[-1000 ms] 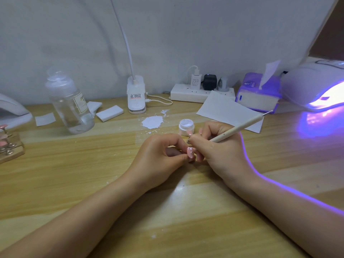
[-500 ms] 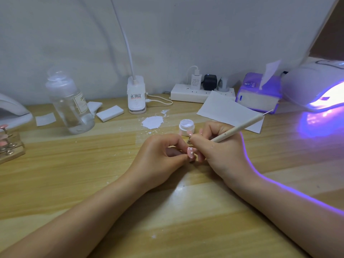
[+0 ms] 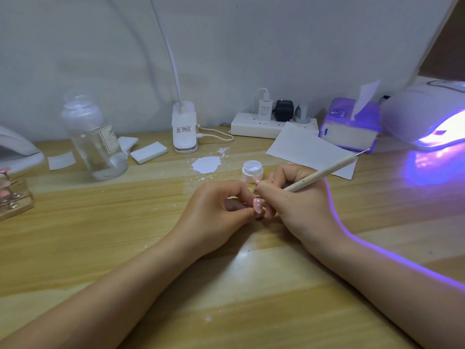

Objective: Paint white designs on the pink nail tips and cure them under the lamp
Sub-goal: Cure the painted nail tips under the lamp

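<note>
We see both hands meeting near the middle of the wooden bench (image 3: pixel 75 238). The left hand (image 3: pixel 216 210) pinches a pink nail tip (image 3: pixel 258 205) between thumb and curled fingers; the tip carries a few white dots. The right hand (image 3: pixel 299 197) grips a pale dotting pen (image 3: pixel 324 172) like a pencil, its working end hidden behind the fingers just above the nail tip, its far metal end pointing toward the back right corner. Just behind the hands stands a small open jar (image 3: pixel 253 170) of white paint, and beside it a white smear (image 3: pixel 206 164) lies on the bench. At the right edge the curing lamp (image 3: pixel 422 117) glows violet. At the left edge a wooden stand (image 3: pixel 15 200) holds more pink tips. A clear bottle (image 3: pixel 95 137) stands toward the back left.
</note>
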A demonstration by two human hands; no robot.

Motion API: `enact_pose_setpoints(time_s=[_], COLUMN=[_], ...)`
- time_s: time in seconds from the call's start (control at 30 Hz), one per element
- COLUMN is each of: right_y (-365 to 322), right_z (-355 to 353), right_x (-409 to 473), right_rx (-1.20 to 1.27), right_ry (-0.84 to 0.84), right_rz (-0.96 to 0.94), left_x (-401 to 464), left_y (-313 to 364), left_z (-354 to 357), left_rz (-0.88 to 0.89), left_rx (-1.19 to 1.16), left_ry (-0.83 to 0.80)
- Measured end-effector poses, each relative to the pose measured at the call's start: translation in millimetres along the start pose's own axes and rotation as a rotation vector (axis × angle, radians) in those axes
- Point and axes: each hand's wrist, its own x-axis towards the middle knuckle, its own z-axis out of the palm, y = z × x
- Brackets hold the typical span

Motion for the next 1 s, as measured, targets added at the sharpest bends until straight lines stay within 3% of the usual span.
enact_pose_setpoints(time_s=[1.0], right_y=[0.2], right_z=[0.4], right_x=[-0.2], right_rx=[-0.006], right_ry=[0.002], right_rz=[-0.008], left_x=[-0.2], left_y=[-0.3], left_z=[-0.2], left_rz=[-0.003], left_rx=[0.013], left_ry=[0.0])
